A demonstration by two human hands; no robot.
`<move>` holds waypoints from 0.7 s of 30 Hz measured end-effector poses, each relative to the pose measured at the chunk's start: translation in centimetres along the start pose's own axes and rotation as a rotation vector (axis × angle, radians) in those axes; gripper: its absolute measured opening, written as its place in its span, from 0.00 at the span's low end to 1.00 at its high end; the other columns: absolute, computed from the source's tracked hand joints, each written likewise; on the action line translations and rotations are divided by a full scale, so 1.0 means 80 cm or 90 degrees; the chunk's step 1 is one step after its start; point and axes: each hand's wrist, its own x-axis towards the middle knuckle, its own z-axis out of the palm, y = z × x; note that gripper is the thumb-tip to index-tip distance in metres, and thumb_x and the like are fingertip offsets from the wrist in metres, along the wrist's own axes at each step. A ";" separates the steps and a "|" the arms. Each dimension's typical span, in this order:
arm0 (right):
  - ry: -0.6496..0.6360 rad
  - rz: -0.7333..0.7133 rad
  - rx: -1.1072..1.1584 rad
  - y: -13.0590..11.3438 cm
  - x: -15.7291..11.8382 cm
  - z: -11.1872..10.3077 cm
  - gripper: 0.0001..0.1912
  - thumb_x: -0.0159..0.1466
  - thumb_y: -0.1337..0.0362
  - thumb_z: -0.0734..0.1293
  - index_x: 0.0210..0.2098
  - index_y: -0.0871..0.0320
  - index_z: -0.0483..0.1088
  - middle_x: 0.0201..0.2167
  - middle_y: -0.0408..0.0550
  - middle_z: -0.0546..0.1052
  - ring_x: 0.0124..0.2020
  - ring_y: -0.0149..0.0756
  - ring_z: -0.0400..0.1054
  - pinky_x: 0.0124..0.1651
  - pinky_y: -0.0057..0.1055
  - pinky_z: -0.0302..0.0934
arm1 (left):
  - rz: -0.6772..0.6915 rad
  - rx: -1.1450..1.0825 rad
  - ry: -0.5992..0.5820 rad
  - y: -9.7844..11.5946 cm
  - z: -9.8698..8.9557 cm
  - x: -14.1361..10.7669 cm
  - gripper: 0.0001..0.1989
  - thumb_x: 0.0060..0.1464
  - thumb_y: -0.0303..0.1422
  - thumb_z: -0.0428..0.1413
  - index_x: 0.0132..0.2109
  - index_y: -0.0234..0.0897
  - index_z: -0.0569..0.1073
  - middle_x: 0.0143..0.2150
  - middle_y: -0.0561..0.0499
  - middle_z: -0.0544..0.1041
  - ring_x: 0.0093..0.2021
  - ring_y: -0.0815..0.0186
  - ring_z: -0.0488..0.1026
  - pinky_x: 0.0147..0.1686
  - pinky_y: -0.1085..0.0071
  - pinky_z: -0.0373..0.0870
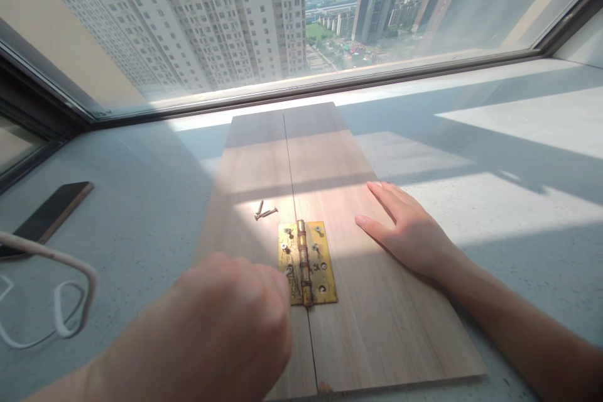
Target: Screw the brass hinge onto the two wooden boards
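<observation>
A worn brass butt hinge lies flat across the seam between two pale wooden boards. Several screws stand in its holes, and bare holes show on its lower right leaf. My left hand, blurred, is closed at the left leaf, covering its lower left part. Whatever the fingers grip is hidden behind them, close to a screw in that leaf. My right hand lies with fingers spread on the right board's edge, holding nothing. Loose screws rest on the left board, just up and left of the hinge.
The boards lie on a white speckled sill beneath a large window. At the left are a dark flat phone-like object, a thick bent cord and a white cable. Sunlight and shadow bands cross the surface.
</observation>
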 end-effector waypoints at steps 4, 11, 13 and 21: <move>0.002 -0.013 -0.002 0.005 0.001 0.006 0.38 0.62 0.47 0.60 0.65 0.64 0.59 0.66 0.54 0.59 0.68 0.47 0.48 0.68 0.46 0.44 | 0.108 0.019 -0.020 0.016 -0.012 0.021 0.12 0.51 0.26 0.45 0.26 0.42 0.69 0.19 0.51 0.65 0.20 0.64 0.54 0.25 0.65 0.56; 0.226 -0.219 0.016 -0.026 -0.021 -0.030 0.24 0.62 0.52 0.65 0.52 0.60 0.69 0.56 0.60 0.70 0.59 0.51 0.62 0.55 0.47 0.61 | 0.062 -0.053 -0.076 0.004 -0.028 0.035 0.04 0.53 0.28 0.51 0.31 0.41 0.65 0.22 0.55 0.68 0.19 0.68 0.59 0.20 0.70 0.48; 0.209 -0.344 0.094 -0.058 -0.033 -0.058 0.13 0.63 0.57 0.66 0.44 0.57 0.69 0.40 0.49 0.78 0.42 0.37 0.72 0.42 0.33 0.66 | 0.031 -0.099 -0.057 0.001 -0.023 0.035 0.04 0.52 0.29 0.54 0.30 0.40 0.65 0.23 0.55 0.70 0.20 0.69 0.61 0.20 0.71 0.50; -0.192 -0.683 -0.215 -0.180 -0.042 -0.112 0.07 0.56 0.73 0.67 0.33 0.55 0.69 0.26 0.40 0.74 0.22 0.32 0.64 0.23 0.30 0.46 | -0.058 -0.396 -0.039 -0.019 -0.022 0.027 0.02 0.47 0.28 0.56 0.30 0.40 0.71 0.26 0.56 0.74 0.27 0.68 0.69 0.25 0.73 0.63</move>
